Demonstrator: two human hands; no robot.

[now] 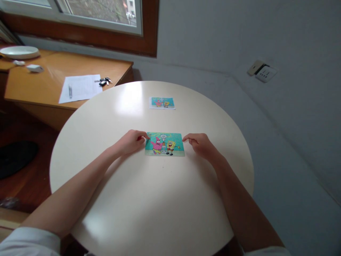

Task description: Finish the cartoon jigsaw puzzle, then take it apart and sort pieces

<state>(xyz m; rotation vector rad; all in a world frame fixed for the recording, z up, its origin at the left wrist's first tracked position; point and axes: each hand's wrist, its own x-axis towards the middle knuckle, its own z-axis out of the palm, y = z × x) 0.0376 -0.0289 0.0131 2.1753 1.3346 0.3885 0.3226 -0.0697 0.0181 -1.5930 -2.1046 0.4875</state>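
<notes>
A small cartoon jigsaw picture (pixel 164 144) with a teal background lies flat near the middle of the round cream table (pixel 149 199). My left hand (pixel 131 141) rests at its left edge, fingers curled and pinching that edge. My right hand (pixel 199 143) is at the right edge, fingers bent with the tips touching the top right corner. A smaller printed card (pixel 162 102) with the same cartoon picture lies farther back on the table.
A wooden desk (pixel 48 76) stands at the back left with a sheet of paper (pixel 80 87), a pen, keys (pixel 103 81), a white plate (pixel 19 52) and small white items. A window sits above it. A wall socket (pixel 263 72) is on the right wall.
</notes>
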